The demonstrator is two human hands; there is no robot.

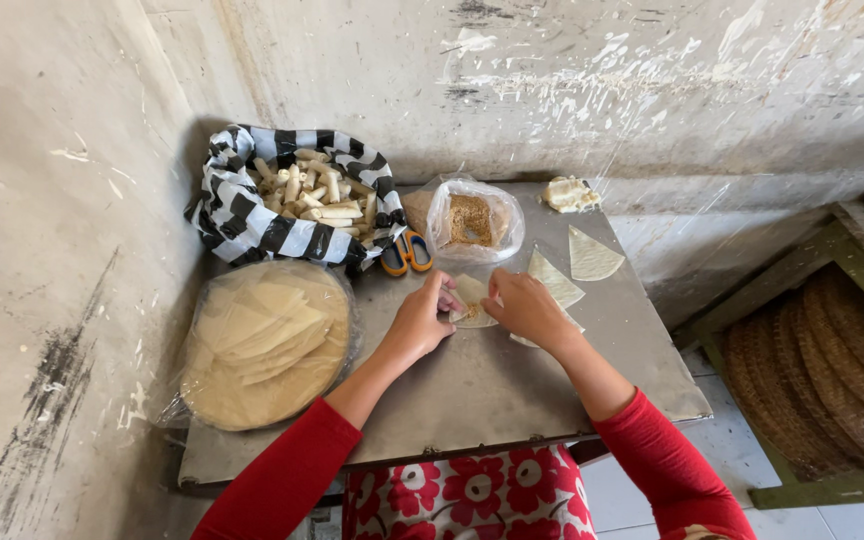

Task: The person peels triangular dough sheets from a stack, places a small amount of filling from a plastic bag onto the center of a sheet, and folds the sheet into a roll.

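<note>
The right hand [524, 307] covers part of the pale triangular pastry sheet [473, 301], and the filling on it is too small to identify. The orange-and-blue handled scissors [407, 253] are half hidden, apparently under the black-and-white striped plastic bag [252, 225].

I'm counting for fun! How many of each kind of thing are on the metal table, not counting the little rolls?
Loose triangle wrappers: 4
Bags: 3 (striped bag, clear bag, wrapped stack of sheets)
Scissors: 1
Pale lump at the back: 1
Total: 9
</note>
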